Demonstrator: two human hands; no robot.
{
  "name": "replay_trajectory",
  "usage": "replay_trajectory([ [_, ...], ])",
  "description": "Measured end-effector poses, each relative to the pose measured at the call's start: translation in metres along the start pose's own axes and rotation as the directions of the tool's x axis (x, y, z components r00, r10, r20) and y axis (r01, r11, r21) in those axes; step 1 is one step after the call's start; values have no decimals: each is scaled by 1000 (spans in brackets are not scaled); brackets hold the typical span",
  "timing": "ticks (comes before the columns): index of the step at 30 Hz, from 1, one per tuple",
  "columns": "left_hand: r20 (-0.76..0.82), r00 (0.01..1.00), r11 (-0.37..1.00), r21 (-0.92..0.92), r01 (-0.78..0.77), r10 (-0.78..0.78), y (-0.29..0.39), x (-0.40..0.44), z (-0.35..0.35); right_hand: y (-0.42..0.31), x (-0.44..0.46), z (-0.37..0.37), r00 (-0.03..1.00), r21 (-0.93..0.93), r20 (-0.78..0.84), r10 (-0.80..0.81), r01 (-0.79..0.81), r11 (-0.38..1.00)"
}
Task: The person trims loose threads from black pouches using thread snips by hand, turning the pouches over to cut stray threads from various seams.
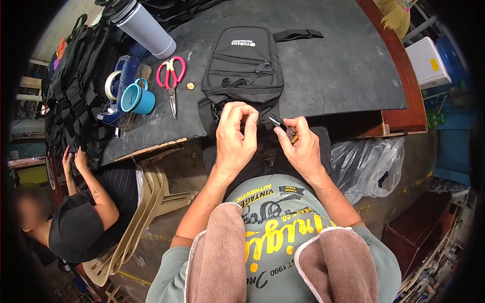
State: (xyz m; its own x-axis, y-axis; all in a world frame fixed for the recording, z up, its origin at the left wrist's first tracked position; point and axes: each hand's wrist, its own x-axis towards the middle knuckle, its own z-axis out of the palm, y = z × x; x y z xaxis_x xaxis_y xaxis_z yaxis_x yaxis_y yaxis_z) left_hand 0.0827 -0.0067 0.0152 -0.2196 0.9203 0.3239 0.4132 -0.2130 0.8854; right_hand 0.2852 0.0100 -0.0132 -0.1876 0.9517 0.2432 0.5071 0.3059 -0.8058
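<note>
A black YAMAHA bag [245, 63] with zipped pockets lies on the dark table, its lower end near my hands at the table's front edge. My left hand [236, 139] is closed in a pinch in front of the bag's lower end; what it pinches, if anything, is too small to make out. My right hand [301, 146] is closed round small thread snips [284, 129] with black and yellow handles. Their pointed metal tip faces up and left, toward my left fingers, with a gap between. A black strap [299, 34] extends from the bag's top right.
Red-handled scissors [172, 83] lie left of the bag, near a blue mug [138, 98], a tape roll [112, 85] and a grey tumbler [146, 31]. Black bags [78, 91] are piled at far left, where a co-worker [83, 212] sits. Clear plastic [366, 164] hangs below the table's right side.
</note>
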Motion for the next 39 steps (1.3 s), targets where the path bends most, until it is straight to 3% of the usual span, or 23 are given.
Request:
replay_trajectory([
  [2,-4,1000,1000,13,-13,13,2,2,-4,1,0,1,1000,-2,-3,1,-1,1000],
  [4,66,970,912,333,-241,232,8,4,-5,2,0,1,1000,-7,-6,-17,16,1000],
  [7,157,938,811,471,-346,309,-4,3,-1,1,0,1,1000,-21,-5,-10,9,1000],
  [12,87,957,870,400,-287,275,0,7,0,-1,0,-1,1000,-57,8,4,-4,998],
  [14,46,990,928,344,-141,133,3,9,-7,-1,0,-1,1000,-61,1,-4,4,998],
  [18,78,997,965,260,-20,0,9,11,-18,-2,0,-2,1000,-66,10,-2,3,998],
  [19,78,997,965,260,-21,1,12,11,-17,-2,0,-2,1000,-68,11,0,0,998],
  [21,131,955,841,452,-297,267,17,12,-15,-3,1,-3,1000,-72,15,-1,2,997],
  [25,221,935,789,504,-352,277,-1,5,-11,-3,1,-3,1000,-87,22,5,-3,996],
  [27,199,936,813,465,-352,291,3,7,-10,-3,1,-4,1000,-97,24,3,0,995],
  [29,140,975,923,322,-208,171,5,5,-11,-3,1,-3,1000,-104,27,0,3,995],
  [35,70,997,987,156,-27,17,4,0,-14,-2,1,-2,1000,-101,11,-17,18,995],
  [39,15,1000,996,91,-25,24,10,3,-16,-1,1,-2,999,-109,3,-45,45,993],
])
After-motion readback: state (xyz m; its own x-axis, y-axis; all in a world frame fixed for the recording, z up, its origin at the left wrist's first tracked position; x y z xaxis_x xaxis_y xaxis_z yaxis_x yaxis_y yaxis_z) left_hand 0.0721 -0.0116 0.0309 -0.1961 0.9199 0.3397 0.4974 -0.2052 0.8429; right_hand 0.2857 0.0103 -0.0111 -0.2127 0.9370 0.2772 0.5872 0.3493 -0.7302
